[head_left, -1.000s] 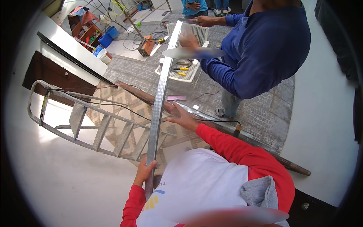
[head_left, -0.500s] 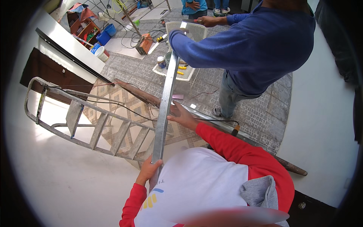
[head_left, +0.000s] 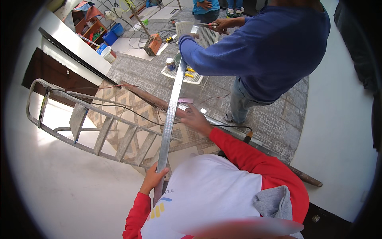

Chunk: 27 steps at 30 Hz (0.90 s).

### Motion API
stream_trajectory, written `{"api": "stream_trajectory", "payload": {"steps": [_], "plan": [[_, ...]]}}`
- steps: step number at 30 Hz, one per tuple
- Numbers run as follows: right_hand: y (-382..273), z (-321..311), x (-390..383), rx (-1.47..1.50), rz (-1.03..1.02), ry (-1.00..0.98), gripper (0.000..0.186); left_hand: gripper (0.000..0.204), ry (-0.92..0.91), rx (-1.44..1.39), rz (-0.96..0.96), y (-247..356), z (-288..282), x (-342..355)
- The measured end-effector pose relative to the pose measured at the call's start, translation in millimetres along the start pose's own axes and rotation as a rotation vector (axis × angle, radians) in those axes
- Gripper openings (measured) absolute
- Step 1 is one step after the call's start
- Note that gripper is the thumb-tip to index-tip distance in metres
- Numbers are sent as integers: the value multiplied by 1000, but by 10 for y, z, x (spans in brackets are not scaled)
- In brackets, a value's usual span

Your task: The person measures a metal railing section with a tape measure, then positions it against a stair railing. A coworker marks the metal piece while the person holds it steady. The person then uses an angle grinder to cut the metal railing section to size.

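My left hand (head_left: 153,179) grips the lower part of a long perforated silver metal channel (head_left: 171,111), which slants up to a co-worker in blue (head_left: 270,47). My right hand (head_left: 195,121) is just right of the channel with fingers apart, over a long wooden pole (head_left: 147,97) and other metal strips; whether it touches them I cannot tell. The co-worker's right hand (head_left: 223,26) holds a red-handled tool at the channel's far end, above a white mesh chair (head_left: 209,36) with yellow-handled tools and cans on it; their left hand is mostly hidden.
An aluminium ladder (head_left: 103,135) lies to the left with a black cable (head_left: 143,117) across it. Behind are blue buckets (head_left: 109,38), a wooden shelf (head_left: 85,30), an orange block (head_left: 153,46) and another person in light blue (head_left: 205,12). A white wall (head_left: 330,119) is at right.
The co-worker's blue arm has swung over the channel, and their tool hand moved slightly right. The channel shifted right, then back left. My right hand's fingers have moved slightly off the channel's edge.
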State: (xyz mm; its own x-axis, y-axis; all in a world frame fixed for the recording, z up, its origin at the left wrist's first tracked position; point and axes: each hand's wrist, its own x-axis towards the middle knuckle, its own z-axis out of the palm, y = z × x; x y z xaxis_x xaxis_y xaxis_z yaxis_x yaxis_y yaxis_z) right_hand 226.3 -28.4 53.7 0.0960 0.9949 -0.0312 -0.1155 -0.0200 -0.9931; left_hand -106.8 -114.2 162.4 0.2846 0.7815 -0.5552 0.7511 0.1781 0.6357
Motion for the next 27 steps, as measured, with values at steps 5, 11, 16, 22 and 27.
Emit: {"api": "stream_trajectory", "payload": {"steps": [5, 11, 16, 22, 27], "plan": [[40, 46, -4, -7, 1, -24, 98, 52, 21, -12, 11, -184, -1, -90], [-19, 91, -31, -69, 19, -47, 101, 55, 66, 29, 70, -408, 20, -84], [-86, 130, -81, -19, 62, -33, 100, 65, 78, 41, 85, -362, 21, -147], [-74, 85, -86, -17, 47, -26, 99, 87, 76, 33, 91, -268, 9, -140], [-21, 42, -87, -42, 47, -23, 97, 87, 68, 20, 83, -270, 13, -132]]}}
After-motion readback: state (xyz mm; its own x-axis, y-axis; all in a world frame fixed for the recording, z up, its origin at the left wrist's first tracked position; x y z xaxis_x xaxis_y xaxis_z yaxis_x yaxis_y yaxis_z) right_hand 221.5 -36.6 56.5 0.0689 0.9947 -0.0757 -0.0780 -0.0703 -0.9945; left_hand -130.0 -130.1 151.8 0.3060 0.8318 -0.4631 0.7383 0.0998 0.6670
